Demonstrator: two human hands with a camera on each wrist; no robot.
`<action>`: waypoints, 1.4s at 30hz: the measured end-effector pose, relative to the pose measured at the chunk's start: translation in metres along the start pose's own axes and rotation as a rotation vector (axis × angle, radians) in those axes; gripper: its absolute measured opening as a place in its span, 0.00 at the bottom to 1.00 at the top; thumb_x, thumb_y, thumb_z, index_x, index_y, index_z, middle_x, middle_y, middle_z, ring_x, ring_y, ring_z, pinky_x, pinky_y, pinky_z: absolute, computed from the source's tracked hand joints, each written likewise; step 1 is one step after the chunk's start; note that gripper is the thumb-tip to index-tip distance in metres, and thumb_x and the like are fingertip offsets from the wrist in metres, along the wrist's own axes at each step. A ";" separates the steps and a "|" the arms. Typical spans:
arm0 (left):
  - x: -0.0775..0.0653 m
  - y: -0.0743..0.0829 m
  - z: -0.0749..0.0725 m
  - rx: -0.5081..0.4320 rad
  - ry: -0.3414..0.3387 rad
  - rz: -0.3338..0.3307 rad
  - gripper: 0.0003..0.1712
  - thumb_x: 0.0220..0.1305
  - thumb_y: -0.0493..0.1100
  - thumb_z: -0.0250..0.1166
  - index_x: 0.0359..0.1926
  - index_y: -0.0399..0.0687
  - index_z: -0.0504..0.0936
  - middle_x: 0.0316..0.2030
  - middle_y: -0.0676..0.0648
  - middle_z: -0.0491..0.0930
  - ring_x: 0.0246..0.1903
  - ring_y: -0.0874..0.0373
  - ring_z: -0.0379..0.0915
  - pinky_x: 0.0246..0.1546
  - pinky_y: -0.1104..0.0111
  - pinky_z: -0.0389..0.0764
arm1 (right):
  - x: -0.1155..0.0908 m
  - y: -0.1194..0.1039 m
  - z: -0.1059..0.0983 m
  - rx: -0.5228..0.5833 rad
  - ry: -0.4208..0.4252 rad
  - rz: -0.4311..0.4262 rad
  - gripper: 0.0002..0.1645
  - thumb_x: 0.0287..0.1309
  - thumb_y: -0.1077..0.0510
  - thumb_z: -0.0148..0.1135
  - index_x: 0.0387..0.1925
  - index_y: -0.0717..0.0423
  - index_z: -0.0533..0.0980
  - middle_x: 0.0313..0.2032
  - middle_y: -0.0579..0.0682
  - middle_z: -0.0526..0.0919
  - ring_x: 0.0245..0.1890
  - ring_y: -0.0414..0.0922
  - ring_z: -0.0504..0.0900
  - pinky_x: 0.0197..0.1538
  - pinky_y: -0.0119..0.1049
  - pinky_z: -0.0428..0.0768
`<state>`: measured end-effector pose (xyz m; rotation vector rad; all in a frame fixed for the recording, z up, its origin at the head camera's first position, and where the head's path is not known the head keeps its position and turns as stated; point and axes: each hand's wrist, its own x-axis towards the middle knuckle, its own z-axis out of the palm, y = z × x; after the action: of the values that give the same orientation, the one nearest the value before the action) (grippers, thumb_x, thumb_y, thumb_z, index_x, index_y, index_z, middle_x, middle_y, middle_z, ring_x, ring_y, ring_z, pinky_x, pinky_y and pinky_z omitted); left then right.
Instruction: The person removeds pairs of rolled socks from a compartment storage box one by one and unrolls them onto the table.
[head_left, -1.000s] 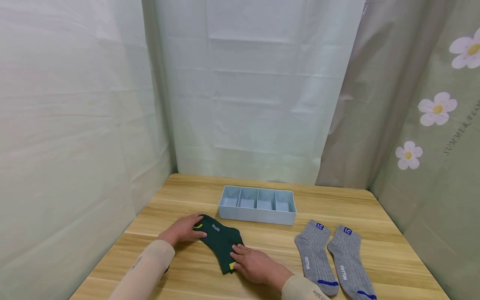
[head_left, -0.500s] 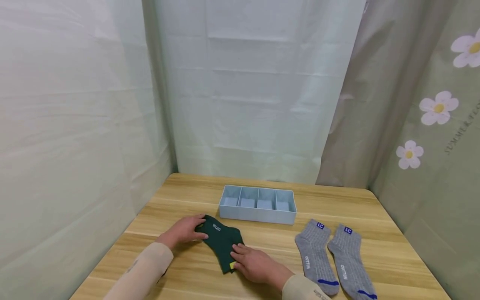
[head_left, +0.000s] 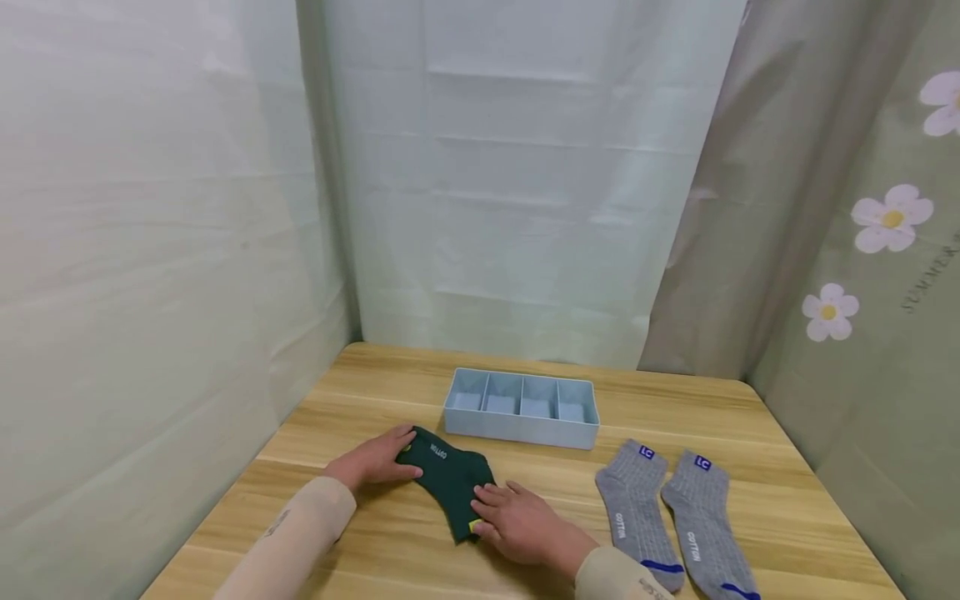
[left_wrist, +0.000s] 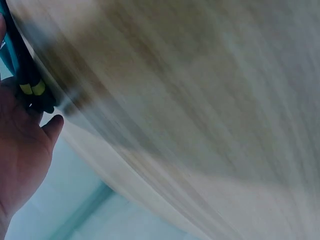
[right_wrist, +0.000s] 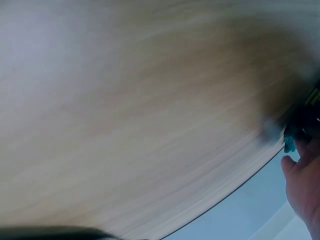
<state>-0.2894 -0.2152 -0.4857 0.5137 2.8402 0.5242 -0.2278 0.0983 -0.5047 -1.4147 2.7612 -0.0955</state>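
A pair of dark green socks [head_left: 452, 475], stacked one on the other, lies between my hands with white COTTON lettering on top. My left hand [head_left: 377, 458] rests at the far left end, thumb and fingers spread across it. Two yellow patches show at that end of the socks [left_wrist: 31, 89] in the left wrist view, right by the left hand [left_wrist: 22, 150]. At the near right end, my right hand [head_left: 521, 523] lies with extended fingers over the fabric, beside another yellow patch. The right wrist view shows only part of the right hand [right_wrist: 305, 187] at its edge.
Beyond the socks stands a pale blue box [head_left: 521, 427] with several compartments. To the right, two grey socks with blue marks, a left one [head_left: 641, 517] and a right one [head_left: 705, 521], lie side by side on the wooden table [head_left: 390, 375]. Hanging sheets surround the table.
The head view has shifted slightly. Both hands stay at the ends of the green socks; the left fingers now cover more of the yellow patch there, and the right fingers look a little more spread.
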 end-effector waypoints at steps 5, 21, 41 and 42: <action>-0.005 0.003 -0.001 0.003 -0.025 -0.014 0.46 0.65 0.59 0.65 0.72 0.33 0.62 0.73 0.34 0.55 0.71 0.37 0.52 0.69 0.47 0.57 | -0.008 0.009 0.000 -0.051 0.036 0.034 0.34 0.77 0.37 0.32 0.67 0.50 0.72 0.68 0.46 0.70 0.69 0.44 0.66 0.69 0.54 0.61; -0.018 0.002 0.006 0.075 -0.027 0.146 0.37 0.75 0.56 0.53 0.70 0.29 0.63 0.71 0.31 0.58 0.71 0.37 0.54 0.68 0.47 0.58 | -0.024 0.033 -0.008 -0.095 0.044 0.110 0.27 0.76 0.43 0.43 0.62 0.50 0.78 0.64 0.45 0.76 0.67 0.47 0.70 0.69 0.55 0.62; -0.010 0.011 -0.004 0.070 0.133 0.264 0.21 0.70 0.43 0.63 0.57 0.33 0.80 0.61 0.35 0.75 0.60 0.39 0.72 0.60 0.46 0.70 | -0.023 0.026 -0.005 -0.050 0.182 0.137 0.21 0.69 0.56 0.58 0.59 0.63 0.78 0.62 0.61 0.76 0.62 0.58 0.74 0.61 0.50 0.75; -0.008 0.012 -0.004 0.078 0.126 0.289 0.21 0.69 0.42 0.63 0.58 0.33 0.80 0.61 0.35 0.75 0.60 0.39 0.71 0.60 0.46 0.70 | -0.021 0.021 -0.004 -0.044 0.180 0.159 0.22 0.69 0.56 0.58 0.59 0.63 0.78 0.62 0.61 0.75 0.62 0.58 0.74 0.61 0.49 0.75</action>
<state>-0.2791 -0.2085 -0.4765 0.9465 2.9304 0.5115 -0.2330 0.1278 -0.5019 -1.2469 3.0284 -0.1656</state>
